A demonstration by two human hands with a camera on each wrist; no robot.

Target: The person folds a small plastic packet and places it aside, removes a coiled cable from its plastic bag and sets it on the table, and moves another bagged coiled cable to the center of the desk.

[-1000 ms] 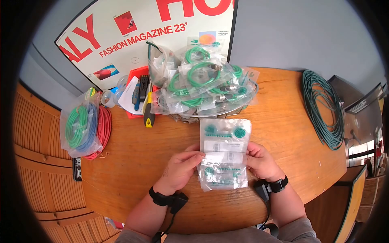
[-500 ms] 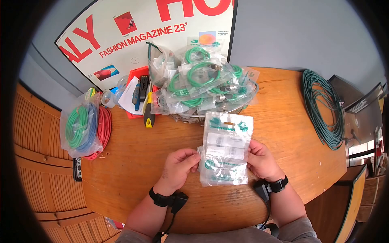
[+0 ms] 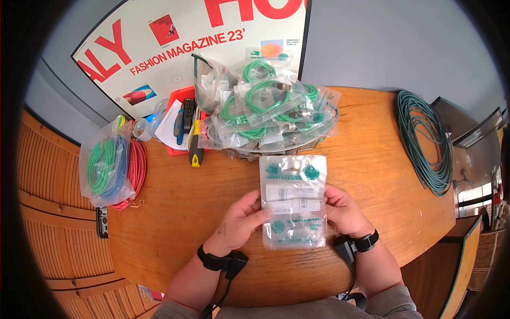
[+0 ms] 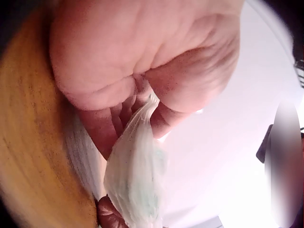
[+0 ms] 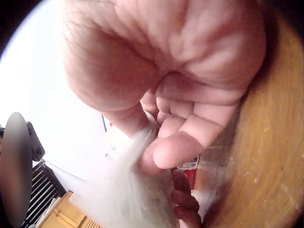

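Both hands hold clear plastic bags (image 3: 295,234) with green print and white paper labels, over the front middle of the table. The left hand (image 3: 239,223) pinches their left edge between thumb and fingers. On the opposite edge, the right hand (image 3: 344,211) grips with the thumb in front and fingers behind. In the left wrist view the crinkled plastic (image 4: 135,175) runs out from between thumb and fingers. The right wrist view shows the plastic (image 5: 128,180) gathered under the thumb, fingers curled beside it.
Behind the bags, a heap of bagged green cables (image 3: 268,101) fills a wire basket. To its left are a red tray (image 3: 175,151) and a yellow-black screwdriver (image 3: 195,146). Green, blue and red cable coils (image 3: 137,170) lie far left; a dark green coil (image 3: 425,143) lies right.
The bags rose and tilted away half a second ago, then came back down with their print facing up. The left hand's fingers shifted from the edge corner to a fuller hold on the left side.
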